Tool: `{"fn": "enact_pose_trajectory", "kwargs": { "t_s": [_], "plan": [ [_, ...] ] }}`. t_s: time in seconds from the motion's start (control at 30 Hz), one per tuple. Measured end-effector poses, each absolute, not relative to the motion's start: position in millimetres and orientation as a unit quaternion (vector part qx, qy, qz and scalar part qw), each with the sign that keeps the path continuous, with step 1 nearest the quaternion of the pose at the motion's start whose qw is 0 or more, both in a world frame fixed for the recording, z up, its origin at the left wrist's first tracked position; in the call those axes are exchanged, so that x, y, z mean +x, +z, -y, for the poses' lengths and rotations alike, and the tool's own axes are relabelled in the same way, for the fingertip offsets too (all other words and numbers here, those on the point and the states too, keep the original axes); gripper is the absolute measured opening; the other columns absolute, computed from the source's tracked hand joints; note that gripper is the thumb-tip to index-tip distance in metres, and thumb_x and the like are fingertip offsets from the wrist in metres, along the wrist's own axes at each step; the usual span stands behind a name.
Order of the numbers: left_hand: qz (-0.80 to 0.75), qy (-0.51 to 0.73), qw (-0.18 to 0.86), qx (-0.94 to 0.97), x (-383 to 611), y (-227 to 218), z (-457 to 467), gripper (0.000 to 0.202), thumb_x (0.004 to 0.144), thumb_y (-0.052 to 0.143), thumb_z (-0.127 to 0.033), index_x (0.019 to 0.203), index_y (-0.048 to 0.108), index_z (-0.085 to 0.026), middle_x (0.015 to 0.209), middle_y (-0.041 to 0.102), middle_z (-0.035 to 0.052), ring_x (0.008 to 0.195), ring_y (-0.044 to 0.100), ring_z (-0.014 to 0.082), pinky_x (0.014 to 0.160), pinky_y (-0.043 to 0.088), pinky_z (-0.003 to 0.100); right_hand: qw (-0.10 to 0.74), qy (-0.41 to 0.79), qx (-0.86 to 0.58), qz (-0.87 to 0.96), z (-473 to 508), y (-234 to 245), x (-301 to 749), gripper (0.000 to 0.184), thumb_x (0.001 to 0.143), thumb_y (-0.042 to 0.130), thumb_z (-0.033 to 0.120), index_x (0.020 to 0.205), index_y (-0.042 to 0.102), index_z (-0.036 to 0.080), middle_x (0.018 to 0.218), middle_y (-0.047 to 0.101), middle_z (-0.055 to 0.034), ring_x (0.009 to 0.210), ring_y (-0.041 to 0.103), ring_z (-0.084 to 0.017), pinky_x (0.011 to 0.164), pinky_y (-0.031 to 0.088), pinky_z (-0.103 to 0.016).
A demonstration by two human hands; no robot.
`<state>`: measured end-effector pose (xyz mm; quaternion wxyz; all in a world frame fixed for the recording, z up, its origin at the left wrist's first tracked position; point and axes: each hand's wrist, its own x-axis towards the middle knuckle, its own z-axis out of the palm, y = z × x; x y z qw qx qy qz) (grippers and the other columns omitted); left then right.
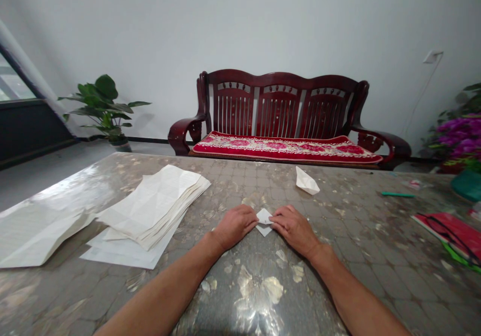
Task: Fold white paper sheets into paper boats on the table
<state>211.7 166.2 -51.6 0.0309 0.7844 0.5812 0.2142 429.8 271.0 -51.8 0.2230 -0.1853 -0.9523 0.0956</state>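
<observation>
Between my two hands is a small folded white paper (264, 217), diamond-shaped, low over the patterned tabletop. My left hand (238, 224) pinches its left corner with the fingers closed. On the opposite side, my right hand (293, 227) grips the right corner the same way. A lower flap of the paper points toward me. Beyond my right hand a folded paper boat (307, 181) rests on the table. The fingertips cover both side corners of the paper I hold.
A stack of creased paper sheets (158, 203) lies left of my hands, with more sheets (33, 231) farther left. On the right are a green pen (397, 194), a red book (451, 233) and a flower pot (468, 185). A wooden bench (280, 105) stands behind the table.
</observation>
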Motion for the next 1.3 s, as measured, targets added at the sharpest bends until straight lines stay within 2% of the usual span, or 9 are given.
{"fn": "enact_pose_trajectory", "kwargs": {
  "t_s": [0.13,0.23,0.7,0.97,1.3],
  "plan": [
    [-0.624,0.255,0.067,0.736,211.7,-45.9,-167.3,0.025,0.095,0.051,-0.030,0.079,0.067,-0.020,0.084,0.067,0.0031,0.087,0.061,0.0170,0.080,0.047,0.026,0.246,0.115,-0.246,0.930,-267.8,-50.5,426.5,0.023,0.096,0.055,0.033,0.081,0.069,0.023,0.083,0.064,-0.0035,0.087,0.056,-0.020,0.077,0.044,-0.031],
    [-0.645,0.271,0.078,0.711,211.7,-42.7,-168.3,0.022,0.092,0.054,-0.027,0.074,0.065,-0.020,0.083,0.067,0.0022,0.088,0.061,0.0171,0.079,0.046,0.026,0.249,0.133,-0.287,0.915,-267.4,-51.0,423.6,0.024,0.095,0.056,0.031,0.074,0.063,0.022,0.081,0.063,-0.0026,0.087,0.055,-0.020,0.076,0.042,-0.031],
    [-0.712,0.213,0.029,0.668,218.8,-42.8,-170.5,0.019,0.092,0.055,-0.029,0.080,0.065,-0.018,0.097,0.063,0.0064,0.096,0.056,0.0229,0.088,0.043,0.035,0.189,0.055,-0.364,0.911,-267.1,-51.1,411.2,0.022,0.095,0.053,0.029,0.076,0.061,0.022,0.085,0.064,-0.0047,0.086,0.054,-0.021,0.077,0.037,-0.032],
    [-0.737,0.196,0.026,0.646,222.3,-43.7,-171.2,0.019,0.091,0.056,-0.032,0.081,0.065,-0.019,0.101,0.061,0.0068,0.099,0.054,0.0238,0.089,0.042,0.036,0.162,0.059,-0.414,0.894,-262.9,-45.3,408.4,0.020,0.092,0.058,0.031,0.075,0.061,0.021,0.086,0.064,-0.0030,0.086,0.053,-0.019,0.076,0.032,-0.029],
    [-0.743,0.205,0.044,0.635,221.5,-42.1,-172.0,0.017,0.089,0.059,-0.032,0.082,0.068,-0.020,0.100,0.062,0.0063,0.104,0.054,0.0236,0.098,0.039,0.037,0.141,0.040,-0.406,0.902,-262.0,-42.2,409.5,0.019,0.095,0.053,0.031,0.082,0.062,0.021,0.090,0.064,-0.0029,0.089,0.052,-0.018,0.075,0.030,-0.028]
  ]
}}
